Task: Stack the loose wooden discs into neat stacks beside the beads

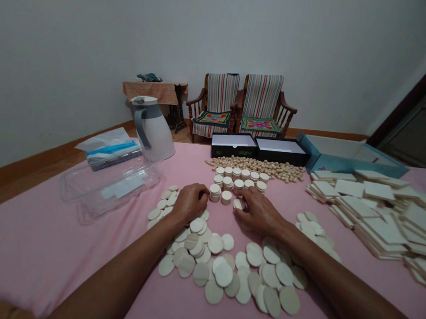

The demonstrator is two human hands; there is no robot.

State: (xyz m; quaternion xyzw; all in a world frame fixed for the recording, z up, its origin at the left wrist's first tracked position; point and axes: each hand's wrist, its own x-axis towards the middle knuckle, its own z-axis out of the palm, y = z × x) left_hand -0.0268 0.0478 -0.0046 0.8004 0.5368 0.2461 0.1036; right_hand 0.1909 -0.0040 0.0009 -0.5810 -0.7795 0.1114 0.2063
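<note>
Round pale wooden discs stand in several short stacks in rows on the pink cloth [194, 168]. With thumb and fingers around its sides, my right hand [259, 212] grips a short stack of wooden discs [238, 205] at the near right of the rows. My left hand [192, 202] is curled closed beside the leftmost near stack [214, 193]; its fingertips are close to that stack, and what they hold, if anything, is hidden. Between my hands stands another short stack [226, 197]. Loose discs [223, 274] lie spread below both hands and under my forearms.
Behind the stacks lie many small wooden beads [255, 167], then two black open boxes [234, 146] and a blue box [352, 159]. Square wooden tiles [377, 225] pile up at right. A clear plastic tray [111, 187], a tissue pack [113, 154] and a white jug [155, 132] stand left.
</note>
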